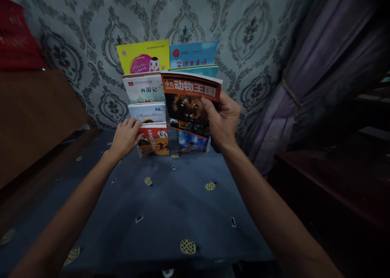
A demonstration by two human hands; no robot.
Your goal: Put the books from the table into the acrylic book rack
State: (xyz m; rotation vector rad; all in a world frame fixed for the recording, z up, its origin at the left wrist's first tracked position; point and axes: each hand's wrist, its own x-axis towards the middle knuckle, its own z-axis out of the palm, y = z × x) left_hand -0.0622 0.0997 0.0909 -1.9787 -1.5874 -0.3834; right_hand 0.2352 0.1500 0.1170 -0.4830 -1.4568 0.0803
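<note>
My right hand (225,117) grips the right edge of an animal book (189,107) with a lion on its cover, thumb on the front and fingers behind. This book is held up, slightly tilted, before the right column of a tiered book stand. My left hand (126,136) is at the upper left corner of a red-and-orange book (155,142) in the lowest left tier, thumb in front and fingers at its top edge. Behind that book stand a pale blue book (149,111), a white-and-green book (144,89) and a yellow book (143,58).
A blue book (195,50) stands at the top right of the stand, and a dark blue book (192,143) shows below the lion cover. The table has a blue pineapple-print cloth (170,205). Patterned wallpaper rises behind; a purple curtain (280,107) hangs right, a brown box (36,115) sits left.
</note>
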